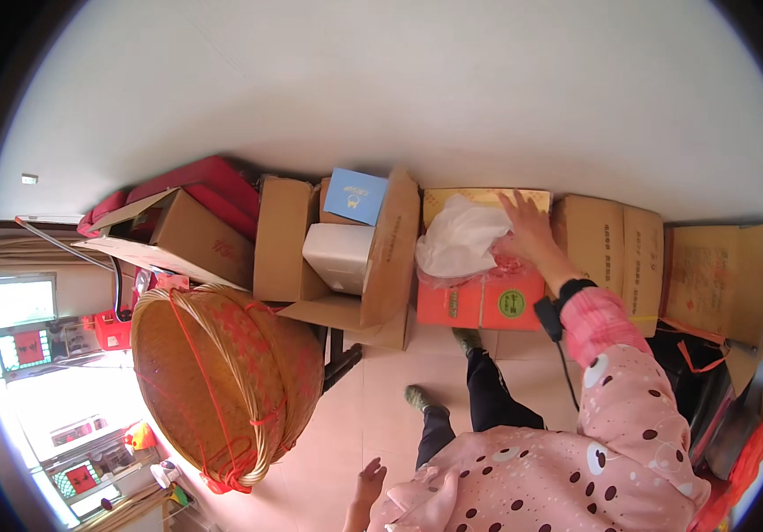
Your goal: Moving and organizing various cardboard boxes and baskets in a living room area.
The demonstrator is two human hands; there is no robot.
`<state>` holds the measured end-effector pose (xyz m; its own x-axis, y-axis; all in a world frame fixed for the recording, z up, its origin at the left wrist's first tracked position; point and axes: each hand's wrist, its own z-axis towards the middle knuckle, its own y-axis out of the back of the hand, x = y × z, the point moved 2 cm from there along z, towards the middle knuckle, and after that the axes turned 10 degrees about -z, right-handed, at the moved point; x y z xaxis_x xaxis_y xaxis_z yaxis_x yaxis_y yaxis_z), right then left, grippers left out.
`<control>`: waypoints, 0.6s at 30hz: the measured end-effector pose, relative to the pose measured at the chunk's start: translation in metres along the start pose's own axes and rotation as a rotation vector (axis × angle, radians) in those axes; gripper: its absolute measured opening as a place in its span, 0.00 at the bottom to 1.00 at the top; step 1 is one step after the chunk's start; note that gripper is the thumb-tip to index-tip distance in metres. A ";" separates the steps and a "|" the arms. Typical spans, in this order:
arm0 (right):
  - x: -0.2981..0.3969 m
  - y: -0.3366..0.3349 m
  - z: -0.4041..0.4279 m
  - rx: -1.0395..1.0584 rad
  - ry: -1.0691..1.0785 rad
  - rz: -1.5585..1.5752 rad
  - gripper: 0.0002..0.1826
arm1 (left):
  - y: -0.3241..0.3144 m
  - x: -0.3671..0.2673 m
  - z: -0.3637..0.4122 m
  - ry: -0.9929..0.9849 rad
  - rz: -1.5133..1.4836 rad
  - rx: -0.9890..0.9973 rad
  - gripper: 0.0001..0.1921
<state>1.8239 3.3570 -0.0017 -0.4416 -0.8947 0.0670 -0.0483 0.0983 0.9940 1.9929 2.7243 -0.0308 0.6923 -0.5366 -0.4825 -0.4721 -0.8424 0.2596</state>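
My right hand (529, 229) reaches to the row of boxes with its fingers spread. It lies over the right edge of a crumpled white plastic bag (461, 236); whether its palm presses on the bag is hidden. Behind the bag a yellow patterned box (474, 196) shows, with reddish clear plastic (508, 261) under my wrist. Below them is a red carton (448, 306) with a round green label. My left hand (371, 480) hangs low near my body, away from the boxes, with nothing visible in it.
Left of the bag stands an open cardboard box (388, 253) holding a white foam block (338, 253) and a blue box (355, 196). Brown cartons (604, 246) stand to the right. A large woven bamboo basket (222, 379) with red cords stands left. My feet are on pink floor tiles (335, 425).
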 end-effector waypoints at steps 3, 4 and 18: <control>0.020 -0.033 0.023 0.067 0.043 -0.036 0.59 | 0.008 0.031 0.001 0.107 -0.010 0.004 0.22; 0.029 -0.046 0.024 0.133 0.073 0.019 0.63 | 0.010 0.036 -0.003 0.131 0.073 0.019 0.22; 0.012 -0.099 -0.119 0.253 0.305 0.046 0.06 | -0.042 -0.118 0.023 -0.114 0.323 0.031 0.22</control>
<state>1.9303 3.2849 -0.0894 -0.1638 -0.9715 0.1714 -0.2708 0.2114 0.9391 1.9189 2.8243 -0.0042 0.4396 -0.7653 -0.4703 -0.6746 -0.6270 0.3897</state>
